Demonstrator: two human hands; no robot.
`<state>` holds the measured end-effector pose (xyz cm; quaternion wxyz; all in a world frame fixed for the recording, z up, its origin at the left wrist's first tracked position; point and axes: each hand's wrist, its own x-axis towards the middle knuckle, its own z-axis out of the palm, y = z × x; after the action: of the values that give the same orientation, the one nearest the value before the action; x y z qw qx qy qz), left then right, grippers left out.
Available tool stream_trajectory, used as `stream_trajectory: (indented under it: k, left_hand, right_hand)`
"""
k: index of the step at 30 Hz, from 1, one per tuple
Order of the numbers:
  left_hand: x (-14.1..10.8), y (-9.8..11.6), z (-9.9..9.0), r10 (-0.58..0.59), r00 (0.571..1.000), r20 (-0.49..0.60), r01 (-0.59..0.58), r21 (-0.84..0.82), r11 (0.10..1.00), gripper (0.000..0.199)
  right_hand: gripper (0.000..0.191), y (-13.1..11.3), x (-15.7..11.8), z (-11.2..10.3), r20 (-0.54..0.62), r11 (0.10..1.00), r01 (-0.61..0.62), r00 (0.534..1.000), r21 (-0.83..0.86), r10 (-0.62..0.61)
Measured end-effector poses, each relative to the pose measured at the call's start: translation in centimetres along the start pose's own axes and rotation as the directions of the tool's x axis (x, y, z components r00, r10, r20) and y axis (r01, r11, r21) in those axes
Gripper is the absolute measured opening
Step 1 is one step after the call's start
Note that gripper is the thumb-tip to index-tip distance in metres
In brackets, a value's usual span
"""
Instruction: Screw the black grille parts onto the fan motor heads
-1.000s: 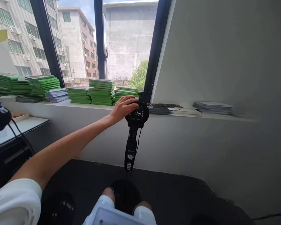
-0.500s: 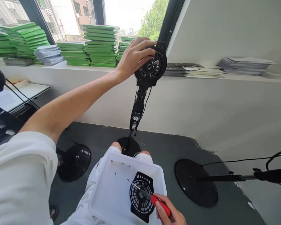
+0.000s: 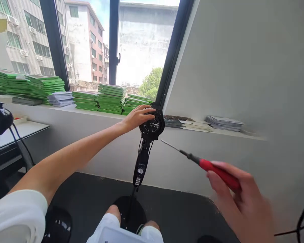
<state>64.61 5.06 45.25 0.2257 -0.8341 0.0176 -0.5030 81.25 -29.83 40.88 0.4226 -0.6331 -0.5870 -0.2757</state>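
Observation:
My left hand [image 3: 138, 118] is closed over the upper left rim of a round black fan head [image 3: 155, 131], whose slotted face and central metal shaft are exposed. Below the head runs a black stand [image 3: 140, 162] with a silver knob, down to a round base [image 3: 126, 202] on the floor between my knees. In my right hand [image 3: 248, 199], blurred by motion, is a red-handled screwdriver [image 3: 205, 164]. Its thin tip points left, just below and right of the fan head, apart from it in the picture. A white tray [image 3: 119, 235] on my lap shows only its far edge.
Stacks of green booklets [image 3: 110, 99] and piles of paper [image 3: 224, 123] line the windowsill. At the left stand a desk [image 3: 32, 130] and another black device [image 3: 1, 119] with cables. Another dark round base [image 3: 58, 224] is on the floor, and a cable [image 3: 286, 233] crosses the lower right.
My right hand has lifted the screwdriver from over the tray up towards the fan head. The view has tilted up, leaving the black grille in the tray out of sight. My left hand stays on the head.

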Motion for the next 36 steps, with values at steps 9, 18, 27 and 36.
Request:
stream_trajectory:
  k: [9, 18, 27, 36]
  left_hand:
    - [0.1, 0.1, 0.2, 0.002, 1.000, -0.013, -0.001, 0.023, 1.000, 0.020]
    - [0.3, 0.7, 0.7, -0.058, 0.998, -0.001, 0.058, 0.006, 0.998, 0.021]
    - [0.2, 0.5, 0.7, -0.019, 0.999, 0.044, 0.017, 0.049, 0.999, 0.021]
    - [0.2, 0.3, 0.8, -0.011, 0.999, 0.049, 0.011, -0.004, 1.000, 0.019]
  right_hand:
    - [0.023, -1.2, 9.5, 4.2, -0.030, 0.921, 0.353, 0.932, -0.168, -0.362]
    - [0.023, -0.6, 9.9, 5.5, 0.044, 0.888, 0.394, 0.917, -0.235, -0.396]
    - [0.023, -0.6, 10.2, 5.9, 0.030, 0.847, 0.463, 0.881, -0.261, -0.473]
    - [0.038, -3.1, 11.4, 5.1, 0.094, 0.636, 0.542, 0.796, -0.550, -0.598]
